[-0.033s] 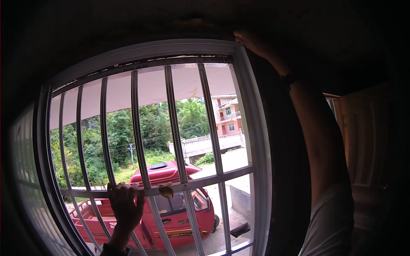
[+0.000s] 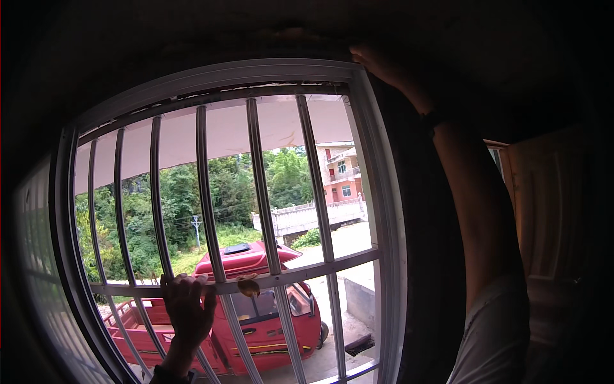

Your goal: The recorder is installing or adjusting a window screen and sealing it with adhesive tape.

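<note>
The step in hand looks like bracing against the window frame (image 2: 385,192). The left hand (image 2: 188,310) has its fingers slightly parted at the crossbar (image 2: 320,269), bars (image 2: 261,173) rising above them; I can't tell if they grip. Up right of them, the right hand (image 2: 380,65) meets the frame's top corner, too dark to judge its fingers. Moving on probably calls for steady contact.

We can read no words, numbers or signs anywhere here. On the side of the red truck (image 2: 268,355) we see a few small dark marks (image 2: 275,331), too small for us to tell whether they are letters. On the window frame (image 2: 391,243) and the distant building (image 2: 336,185) we make out no lettering.
</note>
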Demonstrator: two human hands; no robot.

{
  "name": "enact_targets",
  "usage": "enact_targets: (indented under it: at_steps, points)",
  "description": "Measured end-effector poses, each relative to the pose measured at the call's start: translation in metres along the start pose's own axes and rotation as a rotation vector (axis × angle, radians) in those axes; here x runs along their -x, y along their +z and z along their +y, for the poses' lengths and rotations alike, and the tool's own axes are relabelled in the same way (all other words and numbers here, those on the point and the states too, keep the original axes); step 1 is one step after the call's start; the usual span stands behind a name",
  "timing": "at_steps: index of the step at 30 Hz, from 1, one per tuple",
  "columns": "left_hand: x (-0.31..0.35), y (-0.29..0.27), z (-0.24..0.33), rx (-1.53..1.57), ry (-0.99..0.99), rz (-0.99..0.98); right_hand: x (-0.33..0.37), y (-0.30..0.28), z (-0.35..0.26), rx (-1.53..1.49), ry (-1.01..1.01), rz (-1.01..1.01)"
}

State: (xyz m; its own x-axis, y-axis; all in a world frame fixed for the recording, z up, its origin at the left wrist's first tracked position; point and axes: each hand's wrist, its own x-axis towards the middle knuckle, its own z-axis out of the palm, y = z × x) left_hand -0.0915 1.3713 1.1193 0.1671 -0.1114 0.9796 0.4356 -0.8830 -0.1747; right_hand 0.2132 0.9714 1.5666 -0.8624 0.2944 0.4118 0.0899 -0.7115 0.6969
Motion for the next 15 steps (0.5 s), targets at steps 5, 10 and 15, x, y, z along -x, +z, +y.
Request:
enact_targets:
  at_steps: [5, 10, 15]
  points:
    - [-0.003, 0.000, 0.005, 0.033, -0.003, 0.000, 0.006, 0.005, 0.005, -0.144, 0.075, -0.042]
    - [-0.001, -0.001, 0.003, 0.003, -0.002, 0.005, -0.004, -0.003, -0.004, -0.508, 0.339, -0.203]
    - [-0.004, -0.001, 0.006, 0.015, 0.004, 0.005, -0.021, -0.052, -0.021, -0.092, 0.082, -0.063]
